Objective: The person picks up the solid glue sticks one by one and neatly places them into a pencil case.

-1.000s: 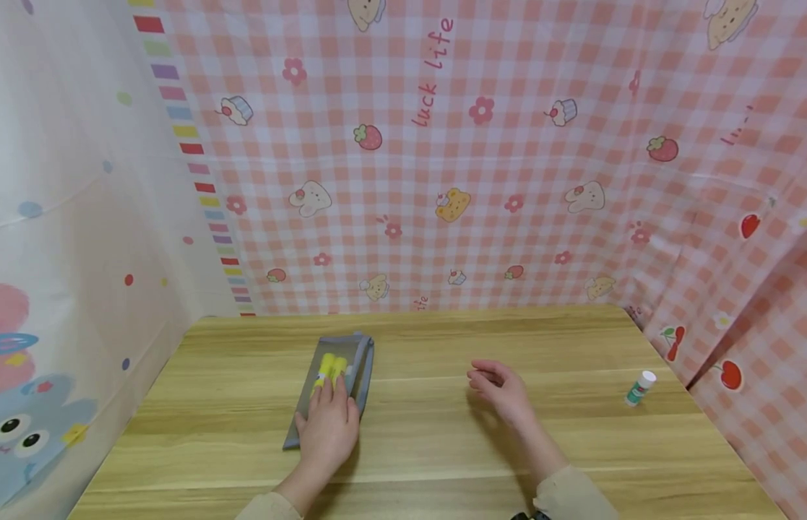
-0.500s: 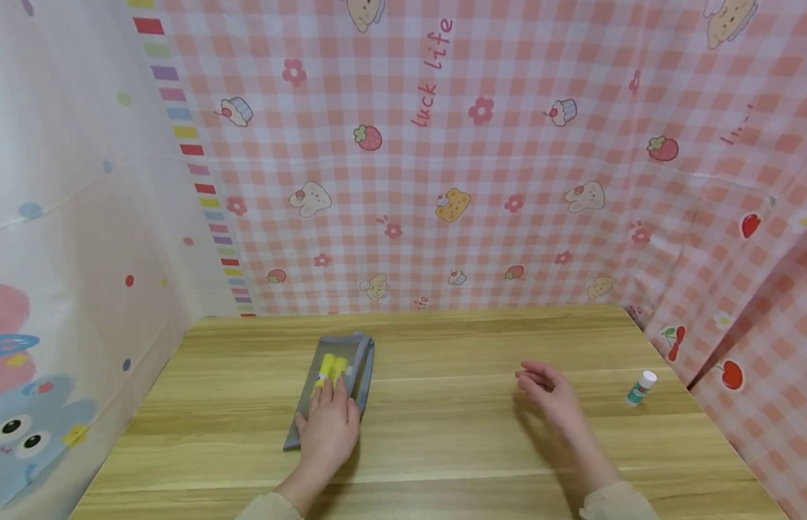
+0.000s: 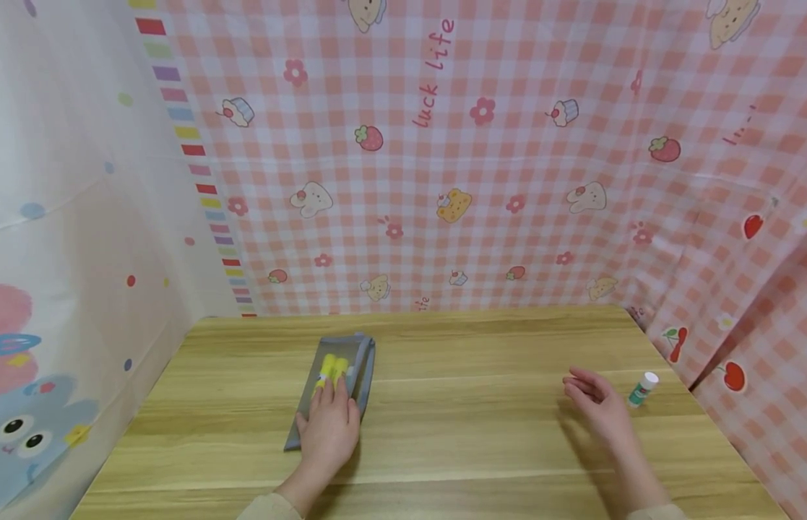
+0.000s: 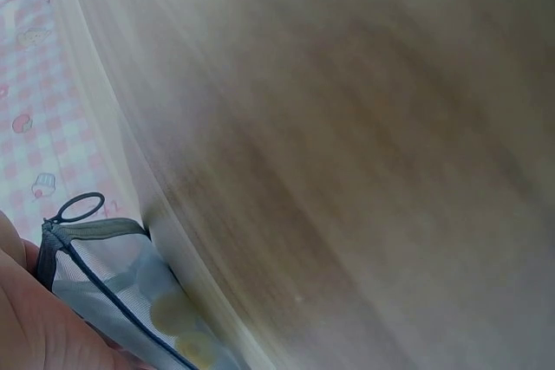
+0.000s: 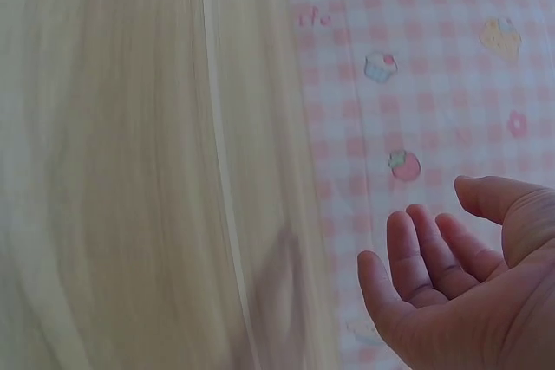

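A grey mesh zip pouch (image 3: pixel 307 415) lies on the left part of the table, with two yellow glue sticks (image 3: pixel 339 365) side by side in it. My left hand (image 3: pixel 329 433) rests on the pouch, its fingers stretched over the lower part of the sticks. In the left wrist view the zip pouch (image 4: pixel 104 301) shows its dark edging and a loop, beside my palm. My right hand (image 3: pixel 601 410) is raised over the right part of the table, fingers loosely bent and holding nothing. Just right of it stands a green glue stick (image 3: pixel 642 390) with a white cap.
The wood-grain table (image 3: pixel 442 448) reaches back to a pink checked cloth (image 3: pixel 403 159). A white cloth with cartoon prints (image 3: pixel 84 217) hangs along the left side, and the checked cloth continues down the right.
My right hand has moved steadily right, from mid-table to near the green glue stick. My left hand and the pouch have stayed in place.
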Motion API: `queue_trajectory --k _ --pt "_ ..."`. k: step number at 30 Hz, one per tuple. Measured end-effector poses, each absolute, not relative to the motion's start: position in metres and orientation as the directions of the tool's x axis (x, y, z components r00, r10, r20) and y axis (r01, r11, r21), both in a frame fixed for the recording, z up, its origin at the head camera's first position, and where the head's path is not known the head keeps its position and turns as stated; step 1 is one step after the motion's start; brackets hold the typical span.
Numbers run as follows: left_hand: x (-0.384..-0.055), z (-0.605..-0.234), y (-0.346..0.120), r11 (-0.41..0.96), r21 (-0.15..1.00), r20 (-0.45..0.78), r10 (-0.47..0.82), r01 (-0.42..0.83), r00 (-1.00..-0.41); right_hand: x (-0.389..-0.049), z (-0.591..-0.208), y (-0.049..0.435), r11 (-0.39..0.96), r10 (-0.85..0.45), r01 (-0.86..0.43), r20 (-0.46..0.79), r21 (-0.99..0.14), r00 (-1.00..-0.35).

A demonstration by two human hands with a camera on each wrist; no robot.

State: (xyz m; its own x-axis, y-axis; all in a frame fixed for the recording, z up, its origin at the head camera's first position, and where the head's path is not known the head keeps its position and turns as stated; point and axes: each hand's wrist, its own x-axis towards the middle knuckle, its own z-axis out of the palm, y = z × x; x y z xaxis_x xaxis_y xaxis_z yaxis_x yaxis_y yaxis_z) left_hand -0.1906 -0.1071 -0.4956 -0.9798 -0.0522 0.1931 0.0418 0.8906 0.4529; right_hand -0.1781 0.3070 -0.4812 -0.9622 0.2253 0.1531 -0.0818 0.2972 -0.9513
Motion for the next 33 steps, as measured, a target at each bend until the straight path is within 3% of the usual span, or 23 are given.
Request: queue_trajectory --k 12,22,27,33 --pt "-0.19 -0.493 -0.107 0.889 0.455 0.199 -0.055 0.043 -0.978 -0.161 -0.475 0.337 0.441 0.313 -0.014 0.169 -0.897 -0.935" --pt "-0.19 -0.493 -0.107 0.889 0.456 0.204 -0.056 0.044 -0.977 -0.152 -0.474 0.352 0.411 0.501 0.043 0.186 -0.911 -0.846" --pt "-0.189 -0.493 -0.106 0.889 0.457 0.191 -0.058 0.036 -0.98 -0.15 -0.471 0.359 0.32 0.61 0.091 0.132 -0.943 -0.781" --pt "-0.188 -0.492 -0.106 0.887 0.46 0.192 -0.061 0.035 -0.98 -0.15 -0.471 0.37 0.313 0.667 0.112 0.134 -0.943 -0.733"
